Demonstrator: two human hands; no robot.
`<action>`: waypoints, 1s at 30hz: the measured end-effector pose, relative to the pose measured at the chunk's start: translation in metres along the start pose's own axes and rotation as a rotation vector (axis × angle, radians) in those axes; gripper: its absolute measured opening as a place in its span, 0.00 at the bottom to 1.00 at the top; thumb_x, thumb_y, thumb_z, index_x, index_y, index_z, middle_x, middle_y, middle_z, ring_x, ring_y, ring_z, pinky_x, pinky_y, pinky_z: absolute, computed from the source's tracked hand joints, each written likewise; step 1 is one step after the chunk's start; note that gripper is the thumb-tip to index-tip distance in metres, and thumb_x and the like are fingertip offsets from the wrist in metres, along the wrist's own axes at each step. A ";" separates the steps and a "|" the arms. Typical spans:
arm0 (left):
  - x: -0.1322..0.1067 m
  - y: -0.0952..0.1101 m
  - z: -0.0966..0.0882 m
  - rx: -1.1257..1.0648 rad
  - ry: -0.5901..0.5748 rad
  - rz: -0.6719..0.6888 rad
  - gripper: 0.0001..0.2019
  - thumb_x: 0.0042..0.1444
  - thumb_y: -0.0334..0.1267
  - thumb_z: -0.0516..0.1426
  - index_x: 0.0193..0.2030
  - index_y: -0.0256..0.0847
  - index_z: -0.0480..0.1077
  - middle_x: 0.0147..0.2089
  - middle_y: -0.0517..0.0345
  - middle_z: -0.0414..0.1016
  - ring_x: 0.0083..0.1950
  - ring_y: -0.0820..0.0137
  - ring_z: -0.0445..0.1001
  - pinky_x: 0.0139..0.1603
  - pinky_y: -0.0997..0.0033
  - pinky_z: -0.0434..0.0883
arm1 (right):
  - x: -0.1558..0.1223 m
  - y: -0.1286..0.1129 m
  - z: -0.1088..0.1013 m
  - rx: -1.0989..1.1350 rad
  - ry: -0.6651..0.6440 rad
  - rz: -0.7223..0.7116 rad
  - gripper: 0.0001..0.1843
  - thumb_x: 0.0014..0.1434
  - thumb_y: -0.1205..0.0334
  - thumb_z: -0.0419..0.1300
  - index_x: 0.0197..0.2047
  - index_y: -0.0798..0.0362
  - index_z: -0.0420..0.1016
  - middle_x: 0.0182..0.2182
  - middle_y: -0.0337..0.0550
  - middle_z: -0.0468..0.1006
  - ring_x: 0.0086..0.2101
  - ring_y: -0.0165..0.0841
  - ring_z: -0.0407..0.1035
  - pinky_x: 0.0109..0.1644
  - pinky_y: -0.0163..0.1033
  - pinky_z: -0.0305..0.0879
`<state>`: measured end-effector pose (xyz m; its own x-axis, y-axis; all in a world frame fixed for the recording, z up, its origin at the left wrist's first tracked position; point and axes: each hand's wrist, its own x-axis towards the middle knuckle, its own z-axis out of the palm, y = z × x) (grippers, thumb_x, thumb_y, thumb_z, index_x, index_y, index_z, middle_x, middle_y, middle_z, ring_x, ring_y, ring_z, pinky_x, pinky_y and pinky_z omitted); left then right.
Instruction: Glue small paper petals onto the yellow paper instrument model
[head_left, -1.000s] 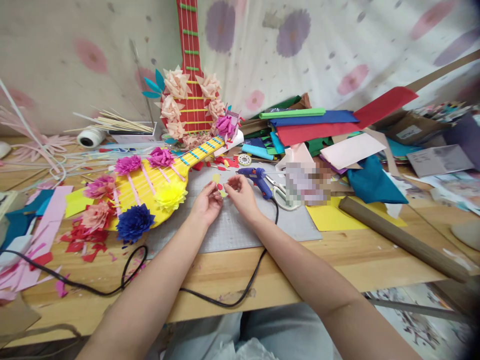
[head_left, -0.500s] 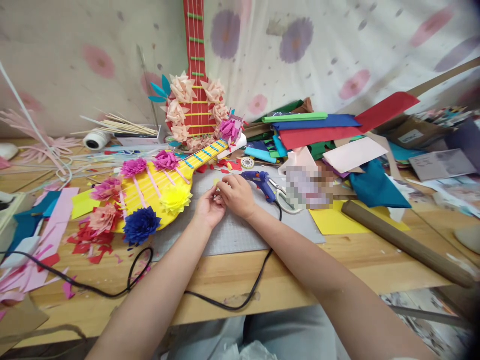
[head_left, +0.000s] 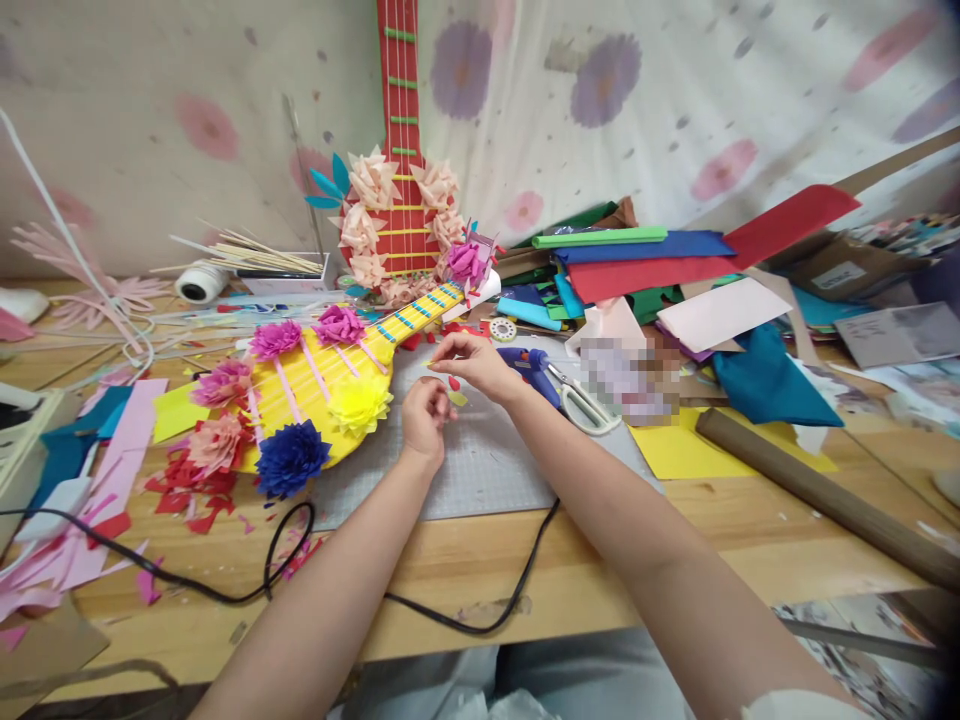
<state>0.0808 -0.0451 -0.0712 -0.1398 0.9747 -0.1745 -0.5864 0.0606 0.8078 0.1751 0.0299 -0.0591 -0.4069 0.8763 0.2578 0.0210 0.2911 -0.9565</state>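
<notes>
My left hand (head_left: 424, 417) is curled closed over the grey cutting mat (head_left: 480, 465), its fingertips pinched near a small yellow paper piece (head_left: 457, 398). My right hand (head_left: 472, 362) reaches a little farther back, thumb and finger pinched on a tiny yellow scrap at about the mat's far edge. Small red paper bits (head_left: 453, 382) lie between the hands. Just left lies a yellow paper guitar (head_left: 322, 385) with paper flowers. A blue glue gun (head_left: 531, 368) rests right of my right hand.
White scissors (head_left: 589, 405) lie beside the glue gun, whose black cord (head_left: 517, 590) trails over the table's front edge. Coloured paper sheets (head_left: 637, 262) pile at the back right. A brown cardboard tube (head_left: 817, 495) lies at the right. A red paper guitar (head_left: 401, 170) leans on the wall.
My hands, held together half a second ago, have parted: the right hand moved back and up with a small scrap, the left stayed over the mat. The view shifted slightly.
</notes>
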 end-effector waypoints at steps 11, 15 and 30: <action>-0.020 0.003 -0.007 0.940 -0.164 1.035 0.07 0.47 0.35 0.55 0.20 0.45 0.65 0.19 0.58 0.66 0.28 0.67 0.62 0.38 0.62 0.57 | 0.019 0.021 0.033 0.118 -0.006 -0.015 0.10 0.41 0.58 0.65 0.25 0.53 0.71 0.26 0.36 0.73 0.29 0.27 0.65 0.36 0.35 0.63; -0.021 0.001 -0.007 0.989 -0.194 1.065 0.04 0.48 0.35 0.54 0.25 0.45 0.68 0.25 0.57 0.73 0.35 0.64 0.68 0.47 0.59 0.56 | 0.019 0.019 0.038 0.095 0.023 0.021 0.11 0.41 0.58 0.65 0.25 0.53 0.69 0.26 0.37 0.72 0.29 0.27 0.65 0.35 0.35 0.63; -0.021 -0.002 -0.005 1.006 -0.169 1.134 0.05 0.48 0.31 0.55 0.27 0.45 0.68 0.26 0.59 0.74 0.35 0.65 0.68 0.52 0.58 0.53 | 0.025 0.018 0.039 0.083 0.020 0.012 0.11 0.39 0.60 0.65 0.25 0.53 0.68 0.26 0.35 0.70 0.29 0.27 0.64 0.36 0.35 0.62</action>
<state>0.0806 -0.0669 -0.0721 0.0030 0.6144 0.7890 0.5431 -0.6635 0.5146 0.1295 0.0424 -0.0749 -0.3883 0.8875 0.2479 -0.0503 0.2482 -0.9674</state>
